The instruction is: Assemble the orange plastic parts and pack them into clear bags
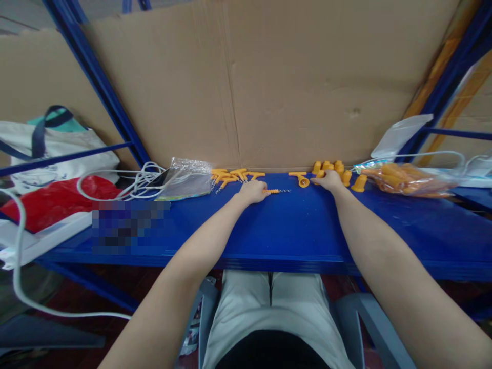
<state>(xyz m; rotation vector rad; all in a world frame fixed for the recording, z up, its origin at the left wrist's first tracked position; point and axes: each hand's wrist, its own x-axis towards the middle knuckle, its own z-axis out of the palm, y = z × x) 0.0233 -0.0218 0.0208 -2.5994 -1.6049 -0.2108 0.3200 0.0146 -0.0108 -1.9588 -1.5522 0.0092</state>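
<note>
Black clothing (269, 351) and pale trousers (246, 307) are seen nearest, before the near edge of a blue table (277, 230). Toward its far side, an orange corkscrew piece (272, 191) is gripped in the closed fingers of the left hand (251, 192), its metal spiral pointed right. Just to the left, orange T-shaped pieces (227, 180) are heaped beside a clear bag (188, 179). Near the right hand (330, 180), orange cups (359, 183) are clustered; whether one is gripped cannot be told. Farther right, a filled bag (407, 179) is laid. Behind everything, cardboard (277, 82) is stood.
</note>
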